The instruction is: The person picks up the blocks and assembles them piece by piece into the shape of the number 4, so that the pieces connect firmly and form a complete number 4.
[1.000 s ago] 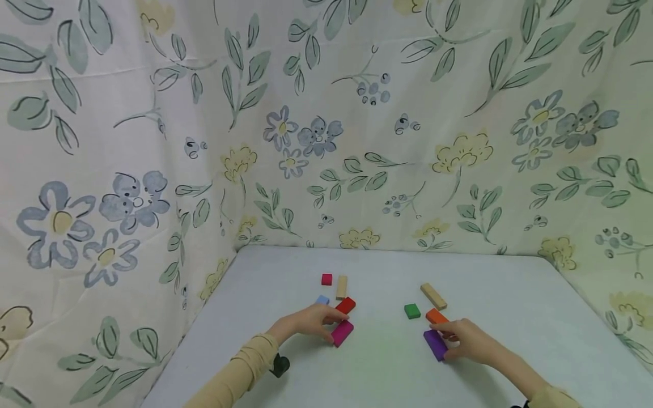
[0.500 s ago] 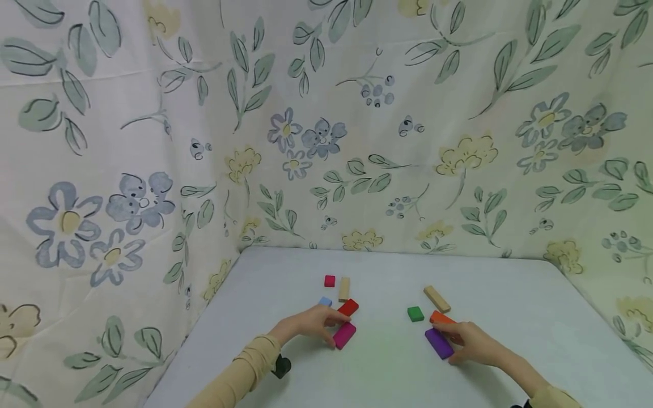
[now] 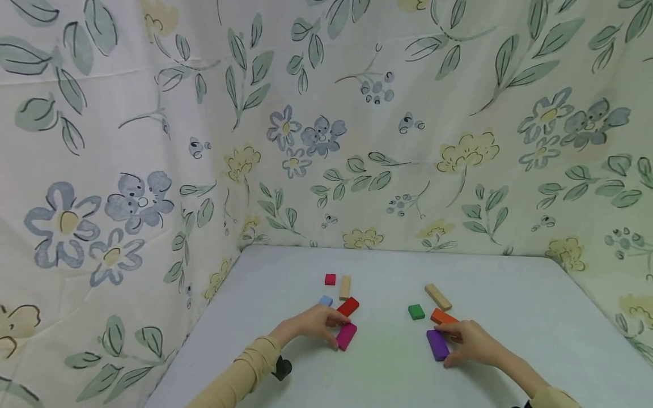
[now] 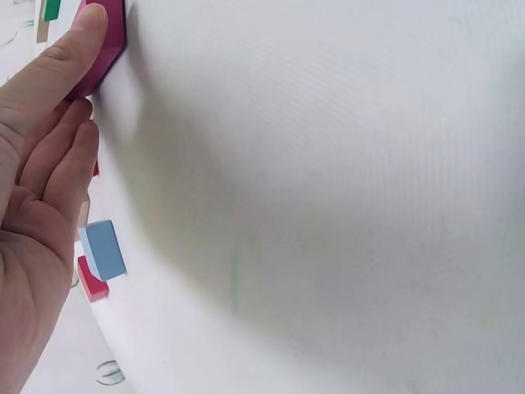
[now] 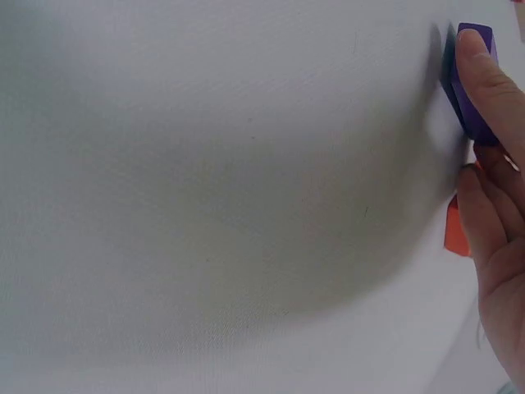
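Note:
My left hand pinches a magenta block between thumb and fingers; in the left wrist view the thumb lies on the magenta block. Just beyond those fingers lies a red block. On the right side, my right hand holds a purple block by thumb and fingertips. The right wrist view has the thumb along the purple block, its far side hidden. Behind the purple block, an orange block is partly covered by the right fingers.
Behind the left hand lie a light blue block, a small pinkish-red block and a plain wooden block. Another wooden block and a green block lie at the right. Flowered cloth hangs behind the white table.
The magenta block has turned slightly, its long side now pointing more straight away. The purple block tilted sideways, then swung back to a steeper line. Both hands stay nearly in place.

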A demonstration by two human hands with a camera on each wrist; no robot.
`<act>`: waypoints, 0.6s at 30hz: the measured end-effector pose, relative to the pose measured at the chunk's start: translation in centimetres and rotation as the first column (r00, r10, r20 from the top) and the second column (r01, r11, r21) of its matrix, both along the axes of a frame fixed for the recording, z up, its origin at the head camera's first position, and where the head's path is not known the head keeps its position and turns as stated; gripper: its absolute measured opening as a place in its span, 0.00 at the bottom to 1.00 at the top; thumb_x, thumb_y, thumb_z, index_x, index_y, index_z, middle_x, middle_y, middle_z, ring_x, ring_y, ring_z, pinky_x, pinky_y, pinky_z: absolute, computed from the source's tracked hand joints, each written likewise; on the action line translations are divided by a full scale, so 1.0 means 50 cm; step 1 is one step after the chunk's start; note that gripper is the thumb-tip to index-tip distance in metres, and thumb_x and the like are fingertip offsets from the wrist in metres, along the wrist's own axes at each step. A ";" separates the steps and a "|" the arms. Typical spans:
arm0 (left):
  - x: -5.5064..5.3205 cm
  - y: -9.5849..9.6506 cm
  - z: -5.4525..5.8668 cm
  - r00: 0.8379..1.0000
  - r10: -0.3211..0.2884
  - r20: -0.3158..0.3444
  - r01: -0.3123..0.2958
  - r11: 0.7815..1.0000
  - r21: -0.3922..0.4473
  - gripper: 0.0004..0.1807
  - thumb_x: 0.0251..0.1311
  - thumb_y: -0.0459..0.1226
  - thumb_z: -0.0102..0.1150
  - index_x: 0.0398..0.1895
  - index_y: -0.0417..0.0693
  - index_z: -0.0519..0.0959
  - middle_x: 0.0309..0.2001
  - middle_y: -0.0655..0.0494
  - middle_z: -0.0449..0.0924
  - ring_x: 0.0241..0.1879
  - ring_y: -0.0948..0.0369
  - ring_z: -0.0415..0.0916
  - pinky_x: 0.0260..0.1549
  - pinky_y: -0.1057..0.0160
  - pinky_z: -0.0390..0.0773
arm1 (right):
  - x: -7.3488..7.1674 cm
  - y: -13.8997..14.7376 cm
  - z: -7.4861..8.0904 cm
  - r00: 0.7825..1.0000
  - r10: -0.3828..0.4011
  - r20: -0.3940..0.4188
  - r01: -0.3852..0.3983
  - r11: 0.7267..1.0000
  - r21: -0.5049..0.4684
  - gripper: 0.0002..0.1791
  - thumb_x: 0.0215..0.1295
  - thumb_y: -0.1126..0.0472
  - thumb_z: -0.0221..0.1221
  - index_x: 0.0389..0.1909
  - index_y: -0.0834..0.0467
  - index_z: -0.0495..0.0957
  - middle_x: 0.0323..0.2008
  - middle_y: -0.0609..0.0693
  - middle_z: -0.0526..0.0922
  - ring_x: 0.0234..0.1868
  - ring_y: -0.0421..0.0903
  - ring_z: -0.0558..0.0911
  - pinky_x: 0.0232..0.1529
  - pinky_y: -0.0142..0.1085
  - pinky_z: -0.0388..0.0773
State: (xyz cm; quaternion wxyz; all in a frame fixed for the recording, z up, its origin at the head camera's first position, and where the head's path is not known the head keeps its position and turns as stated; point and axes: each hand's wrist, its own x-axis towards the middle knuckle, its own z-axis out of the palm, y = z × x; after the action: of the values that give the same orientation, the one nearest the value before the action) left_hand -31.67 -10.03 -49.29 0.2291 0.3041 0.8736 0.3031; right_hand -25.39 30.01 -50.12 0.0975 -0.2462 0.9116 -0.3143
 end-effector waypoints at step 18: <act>0.000 0.021 0.007 0.996 0.080 -0.048 -0.076 0.993 0.088 0.26 0.44 0.41 0.75 0.51 0.55 0.82 0.50 0.64 0.82 0.50 0.64 0.79 0.48 0.71 0.77 | 0.006 -0.015 0.011 0.997 -0.068 -0.023 0.066 0.995 -0.072 0.42 0.38 0.50 0.75 0.53 0.70 0.75 0.51 0.66 0.80 0.50 0.64 0.80 0.45 0.42 0.80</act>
State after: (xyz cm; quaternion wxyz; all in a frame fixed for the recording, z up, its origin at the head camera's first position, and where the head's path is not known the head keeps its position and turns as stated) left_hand -31.68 -9.00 -48.92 0.1812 0.2871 0.8765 0.3412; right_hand -25.10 29.24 -49.57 0.0664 -0.2227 0.9087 -0.3467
